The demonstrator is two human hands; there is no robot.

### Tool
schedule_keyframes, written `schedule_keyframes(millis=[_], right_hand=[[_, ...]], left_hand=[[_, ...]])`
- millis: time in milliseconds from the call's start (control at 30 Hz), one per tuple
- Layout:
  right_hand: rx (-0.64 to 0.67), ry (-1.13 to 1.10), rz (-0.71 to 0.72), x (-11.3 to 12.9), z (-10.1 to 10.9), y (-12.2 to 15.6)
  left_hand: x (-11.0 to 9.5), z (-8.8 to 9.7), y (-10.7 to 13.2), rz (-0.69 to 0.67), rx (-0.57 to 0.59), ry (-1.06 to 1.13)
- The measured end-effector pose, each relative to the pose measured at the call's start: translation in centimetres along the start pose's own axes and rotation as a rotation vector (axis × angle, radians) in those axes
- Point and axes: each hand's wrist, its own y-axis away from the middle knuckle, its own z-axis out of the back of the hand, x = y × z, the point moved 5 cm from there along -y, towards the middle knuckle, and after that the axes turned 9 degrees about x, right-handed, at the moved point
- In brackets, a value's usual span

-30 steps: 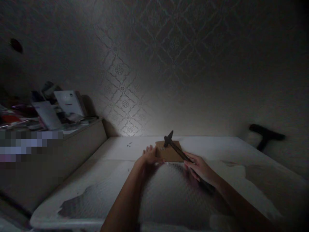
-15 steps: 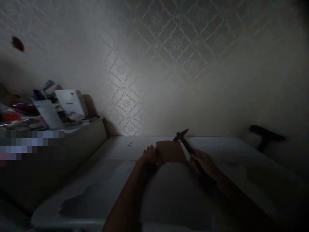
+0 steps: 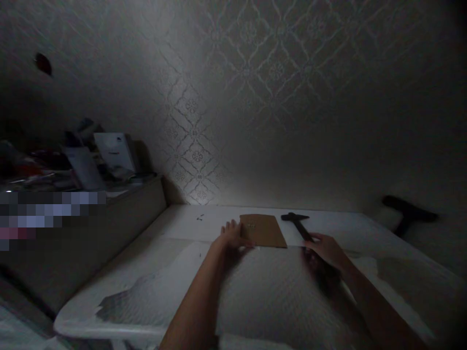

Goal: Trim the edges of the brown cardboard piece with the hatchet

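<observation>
While our right hand [image 3: 324, 249] was closed around the handle of a hammer [image 3: 301, 229], its dark head hung beside the right edge of a piece of cardboard [image 3: 265, 233]; whether the head touched the table [image 3: 182, 262], we could not tell. The cardboard lay flat on the table, brown, with a few small shiny bits [image 3: 251, 225] on it, too small for us to name. Our left hand [image 3: 230, 235] was at its left edge, fingers bent and thumb along the near corner, though we could not tell whether it gripped the sheet or just pressed it. More small dark bits [image 3: 200, 217] lay beyond that hand. On the cabinet [image 3: 134, 214] to our left stood a white box [image 3: 114, 151] with a dark mark and a short line of print, too blurred for us to read.
</observation>
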Motion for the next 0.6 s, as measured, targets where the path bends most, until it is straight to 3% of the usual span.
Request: schedule_keyframes(millis=[167, 267, 400, 600], right_hand=[[-0.131, 0.6, -0.012, 0.5, 1.1, 0.7], [-0.103, 0.758, -0.025, 0.6, 1.1, 1.0], [-0.142, 0.879, 0.01, 0.9, 1.1, 1.3], [-0.319, 0.95, 0.213, 2.7, -0.1, 2.1]], left_hand=[[-0.2, 0.2, 0.3, 0.003, -0.039, 0.039], [0.2, 1.0, 0.4, -0.004, -0.15, 0.134], [2.4, 2.8, 1.4, 0.241, -0.459, 0.251], [5.5, 3.4, 2.5, 0.506, -0.658, 0.225]])
